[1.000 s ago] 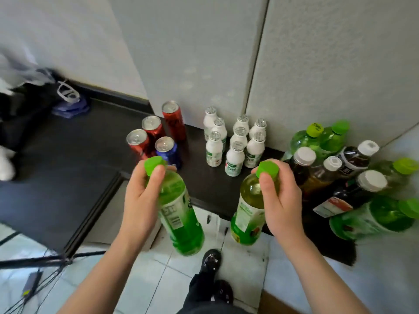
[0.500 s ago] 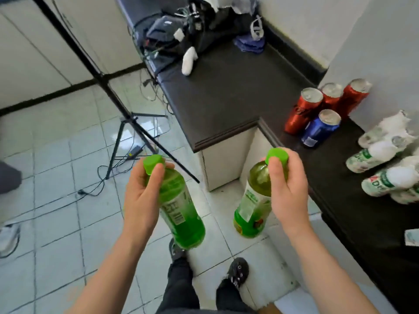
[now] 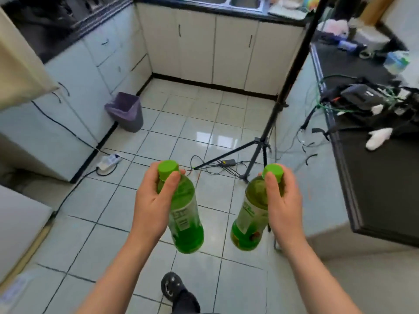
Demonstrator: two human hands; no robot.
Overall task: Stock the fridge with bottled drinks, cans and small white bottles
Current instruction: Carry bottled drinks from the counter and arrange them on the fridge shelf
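A bright green bottle (image 3: 186, 219) is held by the neck in the left grip (image 3: 154, 206), fingers curled round it under the cap, and a yellow-green bottle (image 3: 249, 216) is clasped likewise in the right grip (image 3: 284, 201). Both are carried roughly upright over the tiled floor (image 3: 204, 123), nearer than the tripod (image 3: 260, 147), the first to its left, the second before its base. A dark worktop (image 3: 381, 189) lies to its right.

Left hand (image 3: 154, 200) and right hand (image 3: 283, 200) each grip a green-capped bottle above tiled floor (image 3: 192, 123).
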